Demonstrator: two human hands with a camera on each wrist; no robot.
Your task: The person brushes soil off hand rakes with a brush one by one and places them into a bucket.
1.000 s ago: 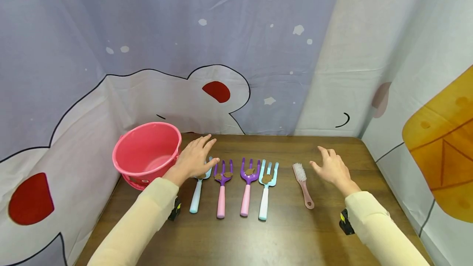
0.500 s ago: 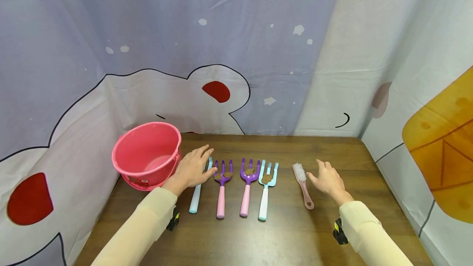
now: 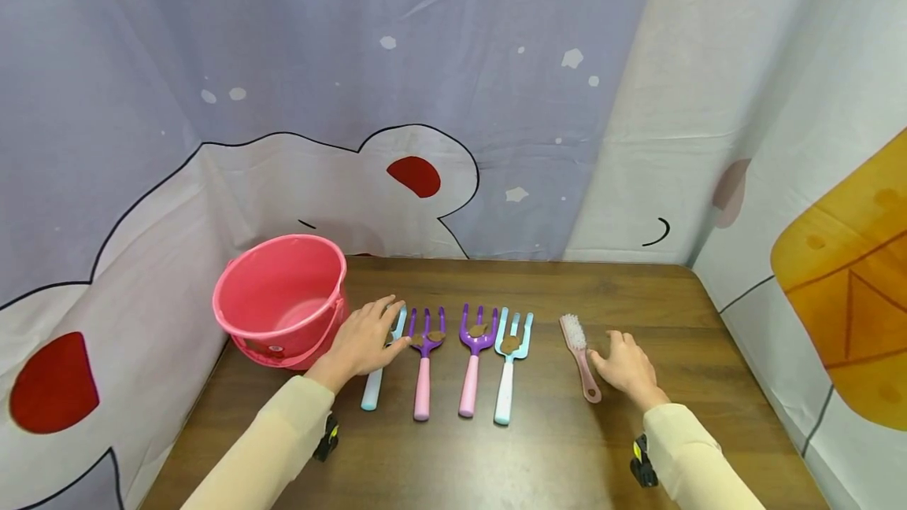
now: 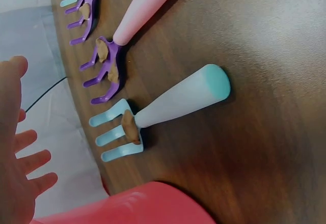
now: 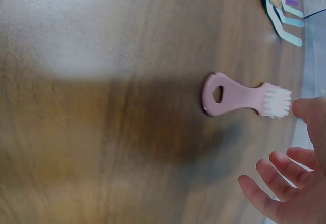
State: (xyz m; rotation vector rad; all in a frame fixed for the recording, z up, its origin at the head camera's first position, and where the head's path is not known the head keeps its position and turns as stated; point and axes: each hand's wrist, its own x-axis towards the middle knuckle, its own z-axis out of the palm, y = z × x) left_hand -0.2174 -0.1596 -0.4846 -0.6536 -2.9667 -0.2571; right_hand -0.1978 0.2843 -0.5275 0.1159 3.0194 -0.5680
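Observation:
My left hand [image 3: 360, 338] hovers over the leftmost toy garden fork [image 3: 372, 390], fingers spread and holding nothing. It partly hides that fork's tines in the head view; the left wrist view shows its pale blue tines and white handle [image 4: 175, 99] with a brown patch. To its right lie two purple forks with pink handles [image 3: 422, 388] and another light blue fork [image 3: 505, 392], all bearing brown patches. My right hand [image 3: 625, 364], relaxed, is just right of a pink scrubbing brush [image 3: 583, 364] with white bristles [image 5: 277, 101]. Nothing is in its fingers.
A pink bucket [image 3: 225, 307] with its handle down stands at the left of the brown wooden table [image 3: 439, 471], close beside my left hand. A printed curtain [image 3: 531, 101] hangs behind the table and along both sides.
Both hands have come nearer to me and lower. My right hand has also shifted slightly left toward the brush. The forks, brush and bucket stay where they were.

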